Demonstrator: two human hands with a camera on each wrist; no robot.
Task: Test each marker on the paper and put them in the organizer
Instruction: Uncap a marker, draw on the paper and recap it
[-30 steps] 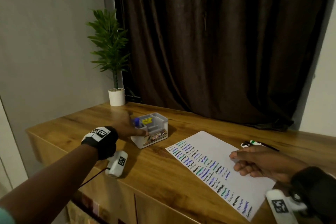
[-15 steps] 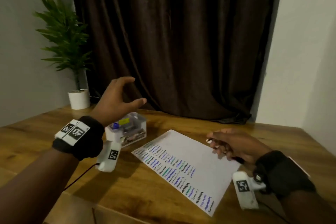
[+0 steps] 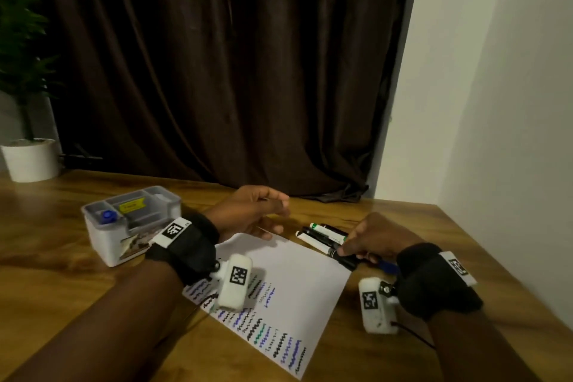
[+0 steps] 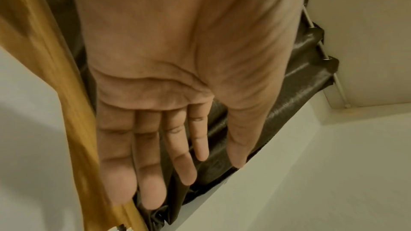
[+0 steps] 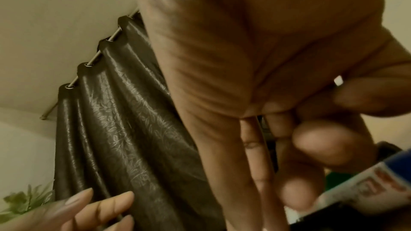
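A white paper (image 3: 297,276) with rows of coloured squiggles lies on the wooden table (image 3: 55,270). The grey organizer (image 3: 102,239) stands at its left, with a blue-capped marker (image 3: 107,216) upright in one compartment. Loose markers (image 3: 325,232) lie off the paper's far right corner. My right hand (image 3: 350,250) grips a black marker (image 3: 342,258) at the paper's right edge. A white marker with a blue cap (image 5: 378,182) lies beside its curled fingers (image 5: 320,140). My left hand (image 3: 273,211) hovers over the paper's far corner, empty, with its fingers (image 4: 177,150) straight.
A potted plant in a white pot (image 3: 31,161) stands at the table's far left. A dark curtain (image 3: 232,71) hangs behind the table, and a white wall (image 3: 496,102) closes the right side. The table's right edge runs near my right wrist.
My left hand has left the organizer and swung right to above the paper's far corner. My right hand has moved to the loose markers and now grips a black one.
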